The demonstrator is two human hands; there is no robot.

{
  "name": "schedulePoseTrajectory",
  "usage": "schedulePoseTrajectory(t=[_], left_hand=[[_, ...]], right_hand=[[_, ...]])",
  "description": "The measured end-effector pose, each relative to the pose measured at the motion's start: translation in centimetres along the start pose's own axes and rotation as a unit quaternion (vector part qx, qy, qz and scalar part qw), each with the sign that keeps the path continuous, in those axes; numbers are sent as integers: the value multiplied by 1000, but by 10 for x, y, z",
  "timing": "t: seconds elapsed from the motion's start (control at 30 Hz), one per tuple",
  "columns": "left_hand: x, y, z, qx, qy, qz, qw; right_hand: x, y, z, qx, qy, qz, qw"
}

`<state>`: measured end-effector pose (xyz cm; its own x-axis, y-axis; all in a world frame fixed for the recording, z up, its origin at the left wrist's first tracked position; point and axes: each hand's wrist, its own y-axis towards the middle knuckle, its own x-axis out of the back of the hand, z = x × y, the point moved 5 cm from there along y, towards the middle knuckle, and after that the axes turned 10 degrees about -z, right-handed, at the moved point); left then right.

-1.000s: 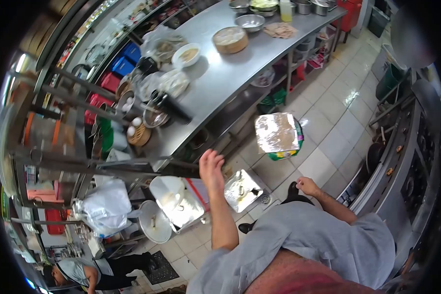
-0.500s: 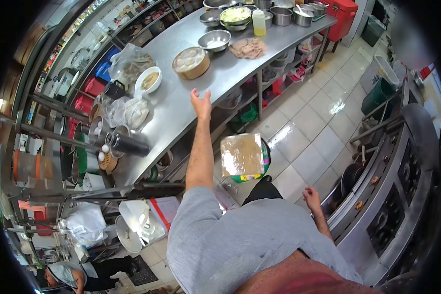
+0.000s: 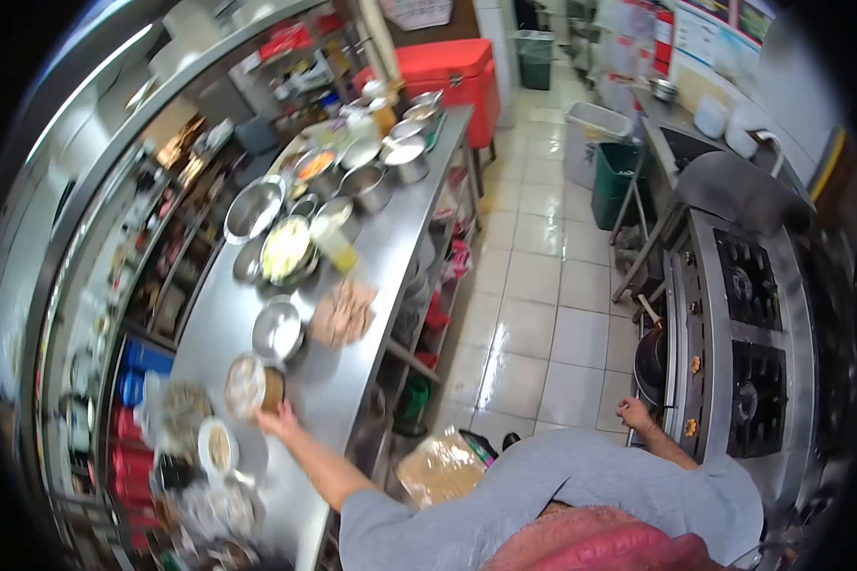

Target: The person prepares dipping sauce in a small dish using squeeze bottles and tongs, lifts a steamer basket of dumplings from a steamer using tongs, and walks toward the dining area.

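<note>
My left hand (image 3: 274,419) is at the near side of a round bamboo steamer (image 3: 272,388), its fingers and thumb against the rim. Pale round pieces (image 3: 246,383) lie inside the steamer. Just beyond it stands a steel bowl (image 3: 277,329) with something white in it, and beside that a pile of flat brownish pieces (image 3: 344,314). A white bowl (image 3: 219,449) with tan contents sits on the near side of the steamer. My right hand (image 3: 635,413) hangs at my side near the stove, fingers curled, with nothing visible in it.
The steel table (image 3: 333,400) carries several metal pots, a squeeze bottle (image 3: 334,246) and plastic bags (image 3: 209,509). A stove (image 3: 709,314) with a pan (image 3: 650,362) runs along the right. A plastic-covered package (image 3: 443,468) is low beside me. A red cooler (image 3: 452,81) stands beyond.
My view has swung toward the far end of the table. My left hand has gone from open, short of the steamer, to contact with its rim. My right hand stays low beside the stove.
</note>
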<state>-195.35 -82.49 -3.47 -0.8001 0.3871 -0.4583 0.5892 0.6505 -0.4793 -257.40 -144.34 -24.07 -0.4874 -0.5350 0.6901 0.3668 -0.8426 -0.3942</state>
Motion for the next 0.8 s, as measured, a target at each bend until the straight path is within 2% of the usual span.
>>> schedulePoseTrajectory(t=[0.07,0.13,0.2,0.23,0.27,0.3,0.37,0.4,0.47,0.5,0.57,0.6,0.67,0.7,0.77,0.8], left_hand=[[-9,18,-4,-27,14,42,999],[-15,26,-5,-64,8,2,998],[-11,69,1,-101,-30,-112,988],[-22,35,-1,-171,-43,-148,973],[-34,-41,-12,-242,-56,-184,951],[-51,-85,-4,-244,-54,-181,951],[-89,-164,4,-402,-92,-99,906],[-108,-195,20,-406,-91,-100,904],[-164,-261,53,-446,-113,57,886],[-185,-292,69,-451,-111,56,884],[-247,-353,100,-464,-78,118,874],[-277,-374,113,-465,-82,121,873],[-338,-414,144,-438,-144,245,853],[-367,-425,159,-461,-137,246,841],[-422,-463,200,-431,-110,284,850],[-448,-475,225,-398,-101,310,857]], right_hand=[[6,29,-8,-35,-28,-23,999],[13,40,5,-79,-10,-25,997],[8,60,4,-100,-6,-5,995],[10,64,15,-110,5,14,994],[9,74,23,-113,9,12,993],[7,86,28,-121,-15,27,992],[11,106,58,-140,-57,61,987],[9,129,62,-139,-57,67,986],[2,182,67,-145,-74,125,979],[4,207,74,-145,-74,131,978],[12,279,113,-89,-48,105,989],[12,325,135,41,-103,120,987],[-15,429,159,205,-40,72,975],[-12,473,177,242,73,10,968],[38,491,283,187,12,14,982],[57,498,331,227,6,-13,974]])
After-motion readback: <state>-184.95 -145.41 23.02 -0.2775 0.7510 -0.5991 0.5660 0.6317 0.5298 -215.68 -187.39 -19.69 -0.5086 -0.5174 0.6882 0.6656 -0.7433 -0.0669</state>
